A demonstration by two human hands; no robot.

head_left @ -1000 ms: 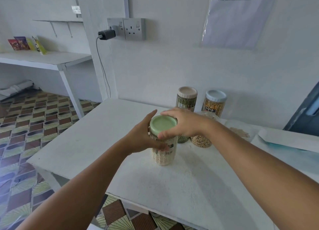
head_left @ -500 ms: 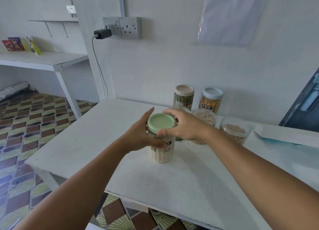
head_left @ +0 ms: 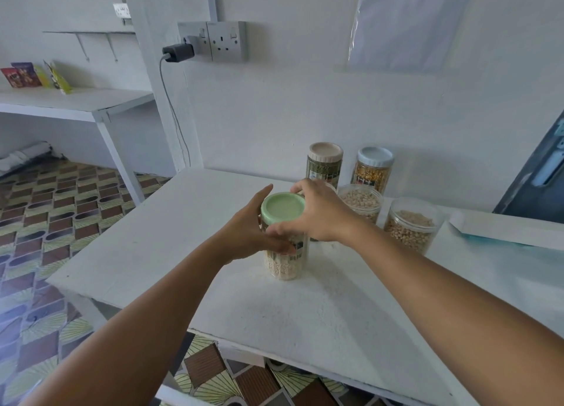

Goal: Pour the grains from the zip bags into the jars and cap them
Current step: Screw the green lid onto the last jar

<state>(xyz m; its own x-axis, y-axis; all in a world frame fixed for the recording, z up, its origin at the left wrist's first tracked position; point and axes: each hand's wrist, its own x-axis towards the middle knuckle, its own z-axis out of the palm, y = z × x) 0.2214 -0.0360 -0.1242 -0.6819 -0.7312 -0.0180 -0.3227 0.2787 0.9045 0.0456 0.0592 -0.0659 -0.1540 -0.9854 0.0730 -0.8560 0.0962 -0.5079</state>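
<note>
A tall clear jar (head_left: pixel 287 263) of pale grains stands near the middle of the white table (head_left: pixel 171 238), with a green cap (head_left: pixel 283 207) on its top. My left hand (head_left: pixel 247 233) wraps round the jar's left side, thumb across its front. My right hand (head_left: pixel 320 215) grips the green cap from the right, fingers curled round its rim. Behind stand a beige-capped jar (head_left: pixel 325 163) of dark grains and a blue-capped jar (head_left: pixel 372 169) of yellow kernels. Two uncapped jars of beige grains (head_left: pixel 361 201) (head_left: pixel 410 225) stand to the right.
A white and blue flat packet (head_left: pixel 506 231) lies at the table's right. The wall with a socket and charger (head_left: pixel 195 47) runs behind the table. A patterned tile floor (head_left: pixel 45 216) and a white shelf (head_left: pixel 73 100) lie to the left.
The view has shifted so both uncapped jars show fully. Both hands stay on the green-capped jar; my right hand has turned slightly on the cap.
</note>
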